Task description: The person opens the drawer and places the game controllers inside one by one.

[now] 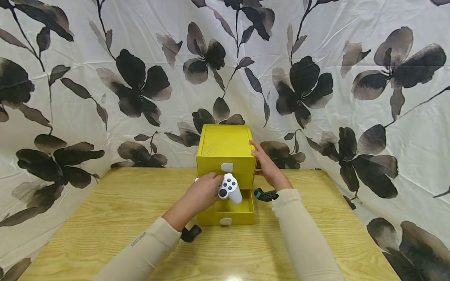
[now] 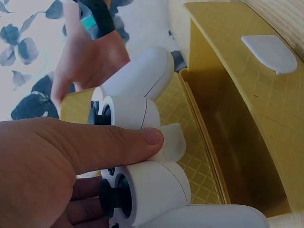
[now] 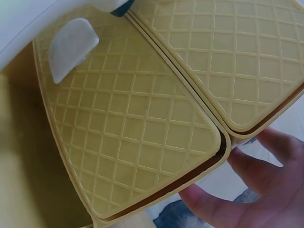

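My left hand (image 1: 202,191) grips a white game controller (image 1: 234,194) with black thumbsticks, above the pulled-out bottom drawer (image 1: 242,219) of a yellow drawer unit (image 1: 225,140). In the left wrist view the thumb lies across the controller (image 2: 159,194) between its sticks; the other fingers are partly hidden beneath. Nothing shows in the visible part of the drawer. My right hand (image 1: 268,168) rests against the unit's right side, fingers spread along its upper tiers. The right wrist view has its fingertips (image 3: 194,192) at the side edges of two closed drawer fronts.
The unit stands near the back of a wooden table (image 1: 140,203), close to a flower-printed cloth (image 1: 246,50). White tabs, such as the top handle (image 1: 226,167), stick out from the drawer fronts. Black wrist devices (image 1: 191,234) are worn on both arms.
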A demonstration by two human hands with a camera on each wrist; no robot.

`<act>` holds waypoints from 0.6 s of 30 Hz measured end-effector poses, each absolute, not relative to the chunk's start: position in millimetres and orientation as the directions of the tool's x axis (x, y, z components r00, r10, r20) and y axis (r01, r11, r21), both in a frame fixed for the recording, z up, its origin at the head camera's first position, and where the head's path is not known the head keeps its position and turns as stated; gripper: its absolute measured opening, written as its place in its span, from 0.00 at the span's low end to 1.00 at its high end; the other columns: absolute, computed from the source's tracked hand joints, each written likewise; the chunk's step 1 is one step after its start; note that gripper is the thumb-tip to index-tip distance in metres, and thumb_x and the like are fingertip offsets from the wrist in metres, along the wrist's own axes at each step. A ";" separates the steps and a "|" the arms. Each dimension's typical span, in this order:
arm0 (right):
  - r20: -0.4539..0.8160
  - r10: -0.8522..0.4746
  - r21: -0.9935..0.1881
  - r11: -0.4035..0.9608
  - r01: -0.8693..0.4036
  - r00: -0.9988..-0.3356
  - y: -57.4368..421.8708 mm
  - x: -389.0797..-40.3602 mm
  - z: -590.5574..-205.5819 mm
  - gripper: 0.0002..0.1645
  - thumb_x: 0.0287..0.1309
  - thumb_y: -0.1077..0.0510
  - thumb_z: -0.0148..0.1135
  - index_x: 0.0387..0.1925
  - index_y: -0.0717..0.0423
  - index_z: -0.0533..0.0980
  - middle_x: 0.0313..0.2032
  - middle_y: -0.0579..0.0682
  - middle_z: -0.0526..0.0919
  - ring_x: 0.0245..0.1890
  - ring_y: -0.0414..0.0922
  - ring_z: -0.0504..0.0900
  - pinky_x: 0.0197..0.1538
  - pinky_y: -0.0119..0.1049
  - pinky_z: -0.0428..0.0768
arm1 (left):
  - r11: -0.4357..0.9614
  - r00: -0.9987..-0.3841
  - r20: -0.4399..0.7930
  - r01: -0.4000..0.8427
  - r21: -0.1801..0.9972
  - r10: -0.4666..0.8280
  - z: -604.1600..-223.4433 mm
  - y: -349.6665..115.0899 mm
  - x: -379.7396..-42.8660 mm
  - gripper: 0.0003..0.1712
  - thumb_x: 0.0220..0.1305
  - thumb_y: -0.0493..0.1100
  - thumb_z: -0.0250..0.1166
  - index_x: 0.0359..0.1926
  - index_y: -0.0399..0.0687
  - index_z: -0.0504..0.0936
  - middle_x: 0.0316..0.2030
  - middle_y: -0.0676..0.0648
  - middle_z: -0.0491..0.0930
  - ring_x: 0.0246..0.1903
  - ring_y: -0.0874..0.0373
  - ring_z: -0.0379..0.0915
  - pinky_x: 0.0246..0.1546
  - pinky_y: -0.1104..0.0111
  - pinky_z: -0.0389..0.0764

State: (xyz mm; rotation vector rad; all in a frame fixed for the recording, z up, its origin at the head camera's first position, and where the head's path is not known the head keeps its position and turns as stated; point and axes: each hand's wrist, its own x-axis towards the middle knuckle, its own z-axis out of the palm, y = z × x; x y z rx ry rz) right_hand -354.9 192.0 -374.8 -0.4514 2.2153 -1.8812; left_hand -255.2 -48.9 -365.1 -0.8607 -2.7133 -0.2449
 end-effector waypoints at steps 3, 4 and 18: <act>0.047 -0.353 -0.984 0.145 -0.105 -0.934 191.4 -354.9 -374.3 0.32 0.73 0.39 0.34 0.74 0.25 0.43 0.76 0.49 0.42 0.72 0.61 0.55 0.67 0.69 0.58 | 0.808 -0.786 0.305 0.584 0.076 0.538 -365.6 -46.4 -256.3 0.24 0.51 0.34 0.73 0.50 0.38 0.78 0.39 0.43 0.79 0.38 0.50 0.76 0.43 0.60 0.79; 0.048 -0.355 -0.984 0.142 -0.105 -0.934 191.3 -353.9 -373.1 0.32 0.73 0.39 0.34 0.74 0.26 0.43 0.76 0.50 0.42 0.72 0.61 0.55 0.66 0.69 0.58 | 0.808 -0.785 0.305 0.585 0.075 0.540 -365.9 -45.4 -256.8 0.24 0.51 0.34 0.73 0.51 0.38 0.78 0.39 0.43 0.79 0.39 0.50 0.76 0.43 0.60 0.80; 0.057 -0.373 -0.985 0.131 -0.114 -0.926 189.4 -337.3 -359.6 0.34 0.73 0.42 0.34 0.76 0.32 0.41 0.76 0.54 0.42 0.72 0.63 0.54 0.67 0.69 0.57 | 0.779 -0.747 0.333 0.625 0.058 0.575 -375.5 -32.3 -266.4 0.23 0.50 0.33 0.72 0.49 0.37 0.78 0.41 0.41 0.78 0.38 0.48 0.78 0.42 0.60 0.80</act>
